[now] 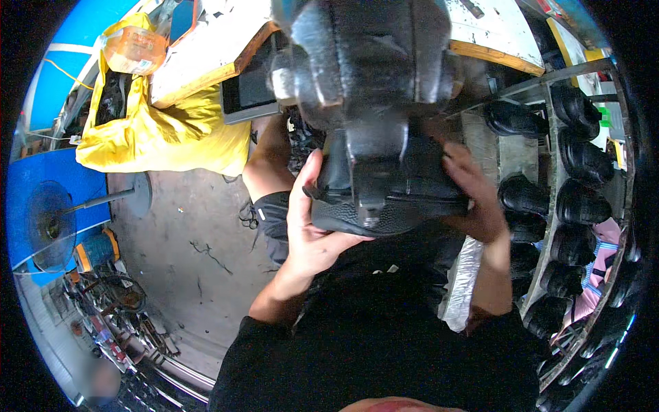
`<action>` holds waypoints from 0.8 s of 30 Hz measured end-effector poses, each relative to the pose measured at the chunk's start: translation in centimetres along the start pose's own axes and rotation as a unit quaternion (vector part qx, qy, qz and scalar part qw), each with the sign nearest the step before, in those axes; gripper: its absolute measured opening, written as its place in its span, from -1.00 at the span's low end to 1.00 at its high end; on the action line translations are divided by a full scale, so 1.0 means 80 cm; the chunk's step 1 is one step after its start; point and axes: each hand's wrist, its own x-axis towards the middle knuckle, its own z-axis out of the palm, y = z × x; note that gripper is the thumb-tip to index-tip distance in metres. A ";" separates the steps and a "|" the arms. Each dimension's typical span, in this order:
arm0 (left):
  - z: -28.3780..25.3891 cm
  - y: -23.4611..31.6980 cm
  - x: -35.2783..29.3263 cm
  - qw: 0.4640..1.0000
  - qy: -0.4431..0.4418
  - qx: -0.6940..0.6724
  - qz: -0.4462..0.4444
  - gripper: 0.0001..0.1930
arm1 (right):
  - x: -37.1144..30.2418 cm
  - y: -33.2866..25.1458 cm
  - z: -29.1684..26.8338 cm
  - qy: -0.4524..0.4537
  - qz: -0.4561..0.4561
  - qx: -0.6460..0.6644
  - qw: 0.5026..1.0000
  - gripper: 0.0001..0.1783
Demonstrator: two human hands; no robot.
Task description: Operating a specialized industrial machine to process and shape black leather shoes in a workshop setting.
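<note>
A large dark machine head, which looks like a sewing machine, fills the top middle of the head view. Under its narrow lower end lies a black grained leather piece, perhaps a shoe part. My left hand grips the leather's left edge, thumb up its side and fingers curled beneath. On the right edge rests my right hand, slightly blurred, its fingers bent round the leather. The machine hides the leather's far side and the exact contact point.
Black shoes fill a rack on the right. White worktables flank the machine. A yellow bag hangs at the left, near a standing fan. A silvery wrapped strip lies beside my right forearm.
</note>
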 end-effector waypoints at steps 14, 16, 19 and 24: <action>-0.024 0.025 -0.032 0.938 0.235 -0.126 -0.220 0.15 | 0.058 -0.046 -0.107 -0.037 -0.019 0.086 0.995 0.21; -0.042 0.003 -0.032 0.944 0.234 -0.147 -0.180 -0.11 | 0.021 -0.004 -0.067 0.053 0.075 0.324 0.941 0.22; -0.060 -0.023 -0.036 0.953 0.189 -0.170 -0.163 -0.45 | -0.009 0.008 -0.007 0.079 0.124 0.426 0.893 0.06; -0.094 -0.015 -0.021 0.907 0.042 0.314 -0.276 -0.21 | 0.008 -0.049 0.014 0.152 0.219 0.359 0.895 -0.10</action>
